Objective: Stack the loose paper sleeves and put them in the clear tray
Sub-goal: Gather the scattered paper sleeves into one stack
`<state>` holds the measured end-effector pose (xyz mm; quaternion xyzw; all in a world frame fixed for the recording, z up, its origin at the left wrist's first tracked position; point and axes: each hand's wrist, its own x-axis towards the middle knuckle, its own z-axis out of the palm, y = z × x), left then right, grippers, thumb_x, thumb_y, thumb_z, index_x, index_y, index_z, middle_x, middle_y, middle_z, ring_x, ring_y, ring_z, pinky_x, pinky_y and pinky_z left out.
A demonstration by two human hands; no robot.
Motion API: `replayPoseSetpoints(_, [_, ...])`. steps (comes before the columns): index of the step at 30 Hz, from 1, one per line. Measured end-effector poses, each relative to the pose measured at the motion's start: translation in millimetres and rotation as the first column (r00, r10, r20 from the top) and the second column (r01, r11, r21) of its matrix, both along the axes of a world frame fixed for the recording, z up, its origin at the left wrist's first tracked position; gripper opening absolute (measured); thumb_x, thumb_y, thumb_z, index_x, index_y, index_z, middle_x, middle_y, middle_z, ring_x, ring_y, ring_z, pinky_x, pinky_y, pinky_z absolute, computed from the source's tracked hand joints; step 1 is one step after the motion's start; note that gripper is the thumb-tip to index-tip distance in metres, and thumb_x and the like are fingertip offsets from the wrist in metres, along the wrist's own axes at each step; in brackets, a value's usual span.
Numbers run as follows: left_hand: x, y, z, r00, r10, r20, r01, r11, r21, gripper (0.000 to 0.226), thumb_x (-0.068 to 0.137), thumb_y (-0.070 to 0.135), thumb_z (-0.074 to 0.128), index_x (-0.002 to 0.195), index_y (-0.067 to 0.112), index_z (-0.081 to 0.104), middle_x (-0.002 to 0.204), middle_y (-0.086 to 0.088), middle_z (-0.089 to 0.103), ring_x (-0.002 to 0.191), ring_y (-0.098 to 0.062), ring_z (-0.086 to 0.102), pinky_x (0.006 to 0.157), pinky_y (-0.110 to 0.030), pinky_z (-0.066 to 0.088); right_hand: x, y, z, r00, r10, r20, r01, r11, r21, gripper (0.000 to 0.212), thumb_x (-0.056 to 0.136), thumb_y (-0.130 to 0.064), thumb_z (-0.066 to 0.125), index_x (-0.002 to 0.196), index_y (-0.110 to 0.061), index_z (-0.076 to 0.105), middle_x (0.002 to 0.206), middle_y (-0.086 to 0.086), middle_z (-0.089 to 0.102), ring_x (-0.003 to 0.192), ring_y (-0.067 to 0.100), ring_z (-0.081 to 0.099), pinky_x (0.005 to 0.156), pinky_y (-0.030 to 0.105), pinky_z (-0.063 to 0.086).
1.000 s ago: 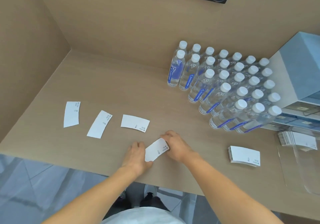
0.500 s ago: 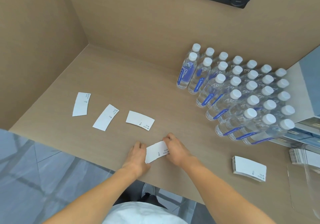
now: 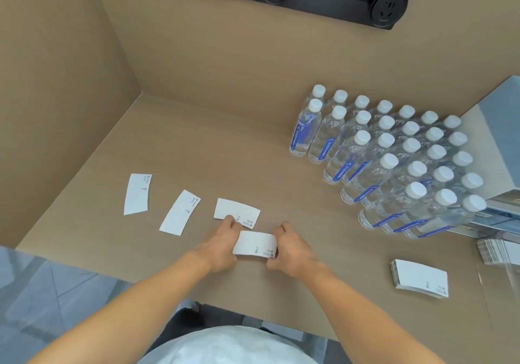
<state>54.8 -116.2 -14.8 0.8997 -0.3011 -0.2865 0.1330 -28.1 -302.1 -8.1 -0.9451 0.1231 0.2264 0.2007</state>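
Now the left hand point(image 3: 222, 246) and right hand point(image 3: 289, 248) pinch the short ends of one paper sleeve point(image 3: 254, 244), just below another loose sleeve point(image 3: 236, 211) on the tabletop point(image 3: 253, 166). It looks thin, light and bendy, so holding both ends gently seems best.

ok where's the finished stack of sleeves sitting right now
In the head view the sleeve stack lies on the table at the right, in front of the water bottles.

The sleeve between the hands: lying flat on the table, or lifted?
Lifted. Left hand and right hand pinch the sleeve by its ends; it bows upward.
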Motion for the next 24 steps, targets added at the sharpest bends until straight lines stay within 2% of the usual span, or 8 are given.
replayPoseSetpoints(6, [77.0,5.5,24.2,0.993,-0.100,0.062,0.101,0.995,-0.025,0.046,0.074,0.011,0.062,0.117,0.013,0.045,0.118,0.000,0.033,0.101,-0.020,0.048,0.075,-0.028,0.043,44.8,19.6,18.0,0.982,-0.171,0.083,0.170,0.985,0.010,0.044,0.069,-0.032,0.070,0.103,-0.011,0.051,0.110,0.002,0.044,0.087,0.027,0.059,0.073,0.037,0.054])
replayPoseSetpoints(9, [103.9,5.9,27.3,0.988,-0.137,0.072,0.138,0.990,-0.007,0.046,0.076,0.016,0.067,0.117,0.012,0.048,0.118,-0.003,0.036,0.108,-0.022,0.049,0.083,-0.036,0.050,63.1,28.1,20.3,0.969,-0.230,0.092,0.231,0.973,0.005,0.048,0.072,-0.032,0.071,0.110,-0.011,0.050,0.114,0.002,0.044,0.094,0.026,0.058,0.075,0.036,0.053])
replayPoseSetpoints(13, [119.8,7.4,18.6,0.978,-0.197,0.071,0.197,0.980,0.015,0.053,0.077,0.022,0.071,0.123,0.010,0.047,0.123,-0.006,0.038,0.120,-0.023,0.040,0.096,-0.041,0.049,74.8,36.2,14.4,0.956,-0.285,0.062,0.286,0.958,-0.003,0.044,0.075,-0.028,0.070,0.110,-0.011,0.050,0.115,0.003,0.044,0.093,0.026,0.058,0.075,0.037,0.053])
replayPoseSetpoints(17, [122.7,13.0,5.3,0.976,-0.212,0.056,0.211,0.977,0.023,0.053,0.078,0.019,0.068,0.126,0.011,0.047,0.125,-0.004,0.039,0.124,-0.020,0.038,0.090,-0.036,0.050,79.5,39.9,3.5,0.944,-0.328,0.040,0.328,0.945,0.007,0.042,0.076,-0.023,0.069,0.113,-0.012,0.052,0.116,0.002,0.044,0.094,0.026,0.059,0.073,0.033,0.052])
replayPoseSetpoints(20, [122.3,15.0,-5.1,0.974,-0.225,0.033,0.225,0.974,0.018,0.047,0.080,0.016,0.065,0.123,0.009,0.048,0.123,-0.004,0.040,0.122,-0.020,0.039,0.088,-0.034,0.050,79.9,43.3,-9.2,0.936,-0.352,0.014,0.352,0.936,0.028,0.039,0.075,-0.018,0.067,0.110,-0.011,0.052,0.117,0.002,0.044,0.089,0.027,0.060,0.076,0.035,0.053])
replayPoseSetpoints(24, [121.3,17.0,-14.4,0.982,-0.186,-0.023,0.186,0.982,-0.027,0.043,0.080,0.013,0.063,0.120,0.011,0.048,0.121,-0.001,0.037,0.112,-0.019,0.046,0.078,-0.025,0.041,80.2,44.2,-21.1,0.928,-0.372,0.026,0.370,0.927,0.065,0.038,0.073,-0.015,0.066,0.108,-0.010,0.051,0.116,0.002,0.043,0.087,0.026,0.059,0.078,0.034,0.052])
